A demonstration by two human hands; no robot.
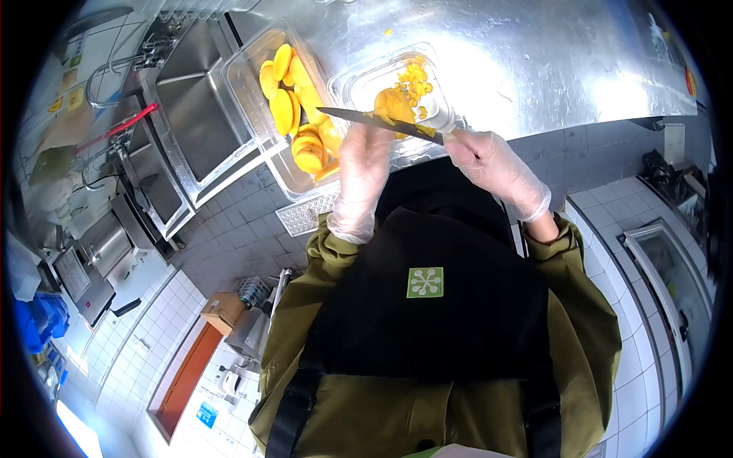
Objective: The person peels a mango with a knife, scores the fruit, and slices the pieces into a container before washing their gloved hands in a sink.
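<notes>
My right hand, in a clear plastic glove, is wrapped round the handle of a kitchen knife. The blade points left and lies across a peeled yellow mango piece; a yellow bit clings to it near the handle. My left hand, gloved too, is closed at the near side of the mango piece and holds it, with its fingertips partly hidden by blade and fruit. Just beneath is a clear plastic container with small mango cubes. To its left, a larger clear tub holds several peeled mango halves.
The steel worktop runs along the top, with a stray yellow bit on it. Left of the tub is a steel sink with taps. A glass-door cabinet stands at right, a cardboard box at lower left.
</notes>
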